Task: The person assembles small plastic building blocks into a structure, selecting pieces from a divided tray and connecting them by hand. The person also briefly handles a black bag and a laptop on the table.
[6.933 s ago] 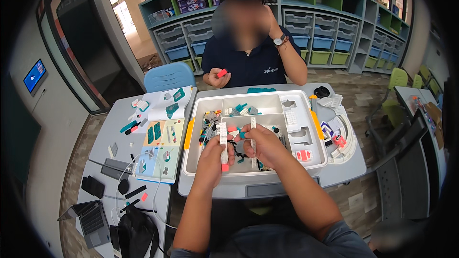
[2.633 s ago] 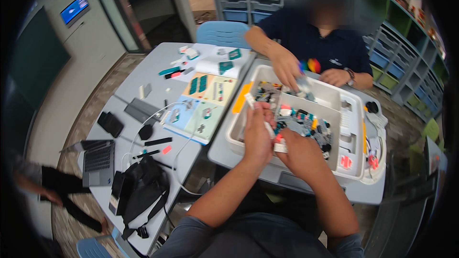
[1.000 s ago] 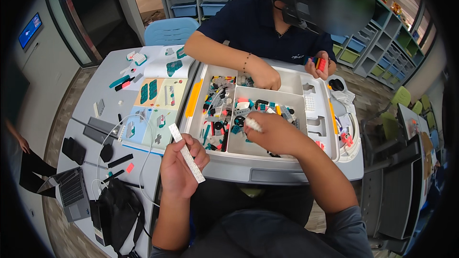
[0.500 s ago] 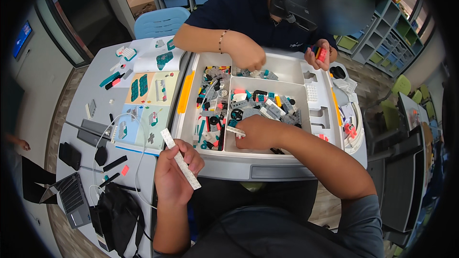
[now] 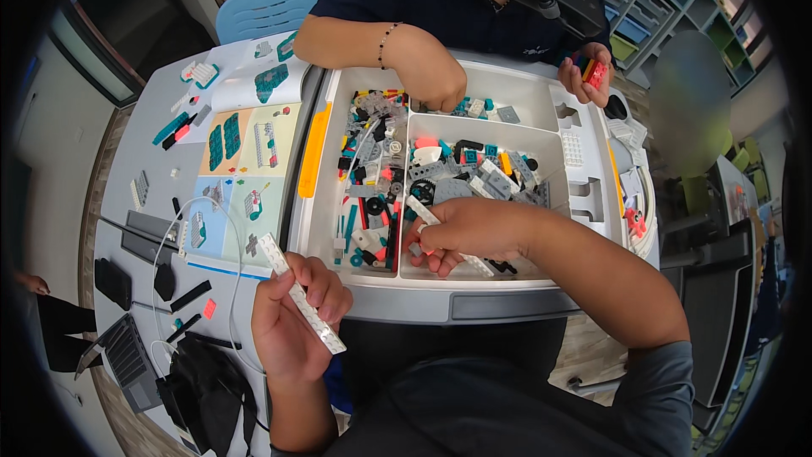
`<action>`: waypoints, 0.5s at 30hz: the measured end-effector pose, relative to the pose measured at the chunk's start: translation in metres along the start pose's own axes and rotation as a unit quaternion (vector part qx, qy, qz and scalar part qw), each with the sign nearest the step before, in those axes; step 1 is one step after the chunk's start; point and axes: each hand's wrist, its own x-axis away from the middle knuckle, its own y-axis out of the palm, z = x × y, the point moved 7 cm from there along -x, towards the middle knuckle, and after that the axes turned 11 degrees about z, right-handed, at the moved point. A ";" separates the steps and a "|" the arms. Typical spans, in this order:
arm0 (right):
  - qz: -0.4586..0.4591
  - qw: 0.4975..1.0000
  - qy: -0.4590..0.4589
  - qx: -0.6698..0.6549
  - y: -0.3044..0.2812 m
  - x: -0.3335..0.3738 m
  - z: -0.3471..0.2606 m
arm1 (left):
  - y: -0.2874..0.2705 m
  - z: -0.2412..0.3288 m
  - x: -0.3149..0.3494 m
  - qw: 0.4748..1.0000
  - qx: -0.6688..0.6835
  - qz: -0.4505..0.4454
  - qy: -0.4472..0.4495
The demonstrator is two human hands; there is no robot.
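Grey table (image 5: 127, 169) under sorting tray (image 5: 440, 300), booklet (image 5: 241, 178)

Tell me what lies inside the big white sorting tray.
The white plastic sorting tray holds loose building pieces: grey plates, teal, red and black bits, across its compartments. The right hand reaches in, covering the pieces beneath it. The left hand holds a long white studded beam outside it.

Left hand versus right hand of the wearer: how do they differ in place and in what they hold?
The left hand is outside the tray, gripping a long white studded beam; the right hand is inside the sorting tray, over loose bricks. The left hand is closed around its piece; the right hand's fingers curl down among pieces. Both are bare.
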 end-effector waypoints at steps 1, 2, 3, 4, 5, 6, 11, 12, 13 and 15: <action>-0.006 1.000 -0.001 -0.001 0.000 -0.001 0.001 | 0.000 0.000 0.000 1.000 0.000 0.000 -0.002; -0.013 1.000 -0.001 -0.002 0.001 -0.002 0.002 | 0.000 0.001 -0.001 1.000 0.000 0.001 -0.003; -0.011 1.000 0.007 -0.018 0.001 -0.001 0.002 | 0.000 0.001 0.000 1.000 0.000 0.003 -0.003; -0.012 0.999 0.012 -0.030 0.002 0.000 -0.002 | 0.000 0.002 0.000 1.000 0.005 0.005 -0.007; -0.014 0.999 0.017 -0.042 0.004 0.002 -0.006 | 0.001 0.002 0.001 1.000 0.010 0.008 -0.010; 0.009 0.999 0.022 -0.046 0.002 0.006 -0.007 | 0.002 0.002 0.002 1.000 0.015 0.012 -0.012; 0.036 0.998 -0.019 -0.057 -0.003 0.018 -0.022 | -0.002 0.003 0.008 0.999 0.028 -0.009 -0.031; 0.023 0.997 -0.038 -0.066 0.005 0.019 -0.037 | -0.003 0.005 0.010 0.999 0.030 -0.022 -0.037; 0.009 0.996 -0.054 -0.074 0.014 0.025 -0.052 | -0.008 0.006 0.014 0.998 0.029 -0.033 -0.033; -0.025 0.993 -0.106 -0.046 0.043 0.029 -0.086 | -0.018 0.013 0.025 0.999 0.036 -0.025 -0.026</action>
